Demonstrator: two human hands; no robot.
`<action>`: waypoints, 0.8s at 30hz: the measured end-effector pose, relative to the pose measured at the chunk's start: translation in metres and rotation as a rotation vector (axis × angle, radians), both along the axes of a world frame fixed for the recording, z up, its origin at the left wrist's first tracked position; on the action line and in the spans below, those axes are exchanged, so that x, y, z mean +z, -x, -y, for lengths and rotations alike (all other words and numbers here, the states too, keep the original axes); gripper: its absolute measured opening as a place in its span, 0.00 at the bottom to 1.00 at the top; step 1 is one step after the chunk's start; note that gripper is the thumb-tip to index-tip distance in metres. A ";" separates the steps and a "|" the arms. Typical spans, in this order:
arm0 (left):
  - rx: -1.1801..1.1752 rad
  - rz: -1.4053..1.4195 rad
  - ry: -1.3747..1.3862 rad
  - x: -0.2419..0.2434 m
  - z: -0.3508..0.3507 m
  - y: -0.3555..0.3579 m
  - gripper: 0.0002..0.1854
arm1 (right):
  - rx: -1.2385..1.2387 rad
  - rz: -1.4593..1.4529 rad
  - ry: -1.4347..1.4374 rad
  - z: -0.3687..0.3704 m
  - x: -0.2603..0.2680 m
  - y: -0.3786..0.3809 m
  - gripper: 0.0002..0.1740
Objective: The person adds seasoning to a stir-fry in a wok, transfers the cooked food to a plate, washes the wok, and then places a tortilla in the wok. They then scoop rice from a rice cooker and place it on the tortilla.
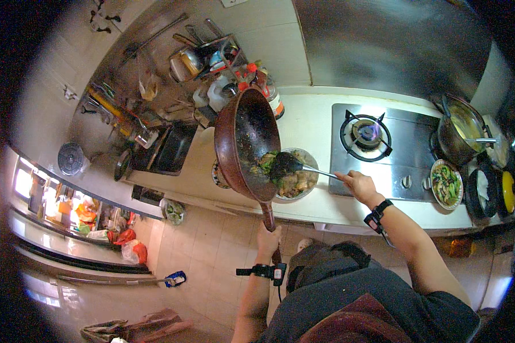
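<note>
My left hand (269,240) grips the handle of a dark wok (227,141), which is tilted on its side over a plate (311,159) on the counter. My right hand (362,186) holds the metal handle of a spatula or ladle with a black head (284,167). That head is at the wok's lower right rim. Cooked food with greens (267,163) shows in the wok beside the head, and more browned food (294,184) lies on the plate. Part of the plate is hidden behind the wok and the black head.
A gas burner (365,132) burns with a bluish flame. Right of it stand a pot (452,128), a plate of greens (446,184) and a black pan (483,193). Bottles (274,103) stand behind the wok; a sink (174,150) lies to the left. A bowl is partly hidden beneath the wok.
</note>
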State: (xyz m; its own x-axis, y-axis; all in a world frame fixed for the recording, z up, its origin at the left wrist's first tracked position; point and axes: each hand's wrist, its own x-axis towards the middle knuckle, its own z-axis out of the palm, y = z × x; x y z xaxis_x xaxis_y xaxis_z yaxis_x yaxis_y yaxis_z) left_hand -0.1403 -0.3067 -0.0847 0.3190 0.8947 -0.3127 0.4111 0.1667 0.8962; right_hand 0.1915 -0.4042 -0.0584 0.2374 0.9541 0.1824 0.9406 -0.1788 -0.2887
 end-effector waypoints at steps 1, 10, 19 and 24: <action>-0.016 0.011 -0.014 0.000 -0.002 0.001 0.16 | -0.017 -0.007 0.007 0.002 -0.001 -0.001 0.27; 0.052 -0.050 -0.054 0.012 -0.012 0.009 0.13 | -0.076 -0.058 0.020 0.009 -0.019 -0.001 0.24; 0.022 0.091 -0.038 0.029 -0.008 0.004 0.11 | 0.069 -0.296 -0.124 -0.042 0.030 0.025 0.28; 0.013 0.180 0.047 0.036 -0.001 0.002 0.14 | 0.156 -0.296 -0.141 -0.072 0.050 0.046 0.28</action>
State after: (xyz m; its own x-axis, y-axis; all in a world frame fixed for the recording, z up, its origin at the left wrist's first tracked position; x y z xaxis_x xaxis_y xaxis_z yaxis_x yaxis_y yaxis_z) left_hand -0.1421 -0.3058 -0.0490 0.3623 0.8846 -0.2936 0.2427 0.2146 0.9461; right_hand 0.1457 -0.3324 -0.0082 0.1532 0.9533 0.2604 0.8255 0.0214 -0.5640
